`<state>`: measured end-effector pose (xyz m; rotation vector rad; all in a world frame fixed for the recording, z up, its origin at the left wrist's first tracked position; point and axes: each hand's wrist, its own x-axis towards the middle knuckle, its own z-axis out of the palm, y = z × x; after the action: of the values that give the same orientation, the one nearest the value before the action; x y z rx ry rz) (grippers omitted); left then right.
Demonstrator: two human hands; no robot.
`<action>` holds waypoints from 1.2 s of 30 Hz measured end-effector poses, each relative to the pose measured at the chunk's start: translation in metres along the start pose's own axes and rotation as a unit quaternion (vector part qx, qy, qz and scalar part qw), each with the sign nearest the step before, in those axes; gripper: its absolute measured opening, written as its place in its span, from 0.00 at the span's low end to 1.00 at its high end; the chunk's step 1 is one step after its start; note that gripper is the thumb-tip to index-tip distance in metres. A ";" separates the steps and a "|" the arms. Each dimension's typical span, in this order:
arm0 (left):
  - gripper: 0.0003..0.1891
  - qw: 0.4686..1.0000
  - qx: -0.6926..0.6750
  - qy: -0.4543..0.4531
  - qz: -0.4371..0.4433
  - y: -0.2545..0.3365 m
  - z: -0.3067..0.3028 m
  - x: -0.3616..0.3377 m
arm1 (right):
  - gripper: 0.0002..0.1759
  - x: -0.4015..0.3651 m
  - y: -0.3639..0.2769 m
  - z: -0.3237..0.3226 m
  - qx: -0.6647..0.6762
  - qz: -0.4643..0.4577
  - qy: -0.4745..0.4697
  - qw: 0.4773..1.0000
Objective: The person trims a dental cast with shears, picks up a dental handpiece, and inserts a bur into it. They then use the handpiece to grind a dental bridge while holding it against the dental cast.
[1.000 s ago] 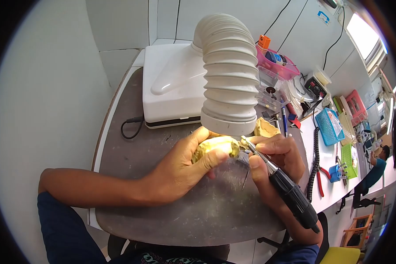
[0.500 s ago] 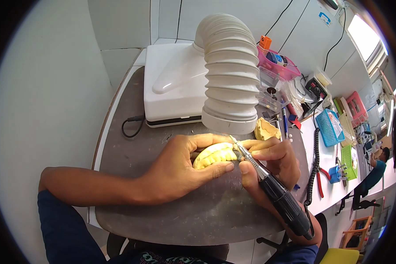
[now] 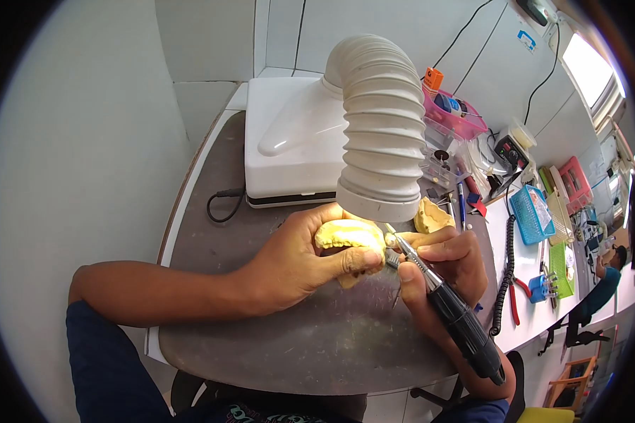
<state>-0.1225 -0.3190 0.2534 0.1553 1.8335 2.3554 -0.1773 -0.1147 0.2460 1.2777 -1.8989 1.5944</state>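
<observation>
My left hand (image 3: 293,255) is closed around a pale yellow dental cast (image 3: 351,233), thumb across its near side and fingers behind. The cast is brightly lit and tilted, with a tan part hanging below the thumb. In my right hand (image 3: 457,262) is a black and silver rotary handpiece (image 3: 464,326), gripped like a pen. Its thin tip points up and left, right at the cast's right end. Some of my right fingers reach toward the cast as well. Directly above hangs the mouth of a ribbed white suction hose (image 3: 382,127).
Behind the hands stands a white dust-extractor box (image 3: 289,141). Another plaster cast (image 3: 432,215) lies near the hose mouth. To the right are a blue basket (image 3: 533,211), a green basket (image 3: 561,268), red-handled pliers (image 3: 516,299) and a coiled black cord (image 3: 504,282). A person (image 3: 600,296) sits farther off.
My left hand has turned the cast, so its row of teeth faces me less and the tan lower part shows. The whole view has shifted slightly. The handpiece tip stays by the cast's right end.
</observation>
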 end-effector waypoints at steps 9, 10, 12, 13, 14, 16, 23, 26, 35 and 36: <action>0.26 0.994 -0.076 -0.026 -0.073 -0.002 -0.003 0.004 | 0.18 0.001 0.000 -0.006 -0.059 0.048 -0.004 0.997; 0.27 0.993 -0.089 -0.011 -0.072 0.000 -0.003 0.003 | 0.18 0.002 0.000 -0.005 -0.044 0.064 0.009 0.997; 0.29 0.994 -0.085 -0.024 -0.070 0.001 -0.005 0.004 | 0.18 0.001 0.002 -0.006 -0.051 0.055 0.008 0.997; 0.31 0.994 -0.080 -0.037 -0.067 0.001 -0.005 0.004 | 0.18 0.001 0.003 -0.007 -0.056 0.045 0.007 0.997; 0.31 0.994 -0.080 -0.036 -0.067 0.002 -0.005 0.003 | 0.18 0.001 0.004 -0.008 -0.056 0.045 0.007 0.997; 0.31 0.997 -0.001 -0.073 -0.011 0.003 -0.002 0.000 | 0.17 -0.001 0.005 -0.011 -0.071 0.044 -0.009 0.996; 0.29 0.991 0.025 -0.128 -0.002 0.012 -0.003 -0.002 | 0.18 0.002 0.003 -0.009 -0.027 0.018 -0.005 0.999; 0.27 0.989 0.039 -0.137 -0.045 0.012 -0.012 0.003 | 0.19 0.004 0.005 -0.011 -0.031 -0.024 -0.015 0.999; 0.19 0.985 0.152 -0.076 -0.021 0.019 -0.003 0.001 | 0.17 0.007 0.012 -0.005 -0.036 -0.053 -0.025 0.998; 0.19 0.986 0.149 -0.076 -0.020 0.019 -0.003 0.001 | 0.17 0.006 0.012 -0.004 -0.019 -0.045 -0.029 0.998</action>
<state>-0.1250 -0.3263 0.2706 0.3192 2.0777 1.9696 -0.1915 -0.1138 0.2448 1.3874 -1.8679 1.4855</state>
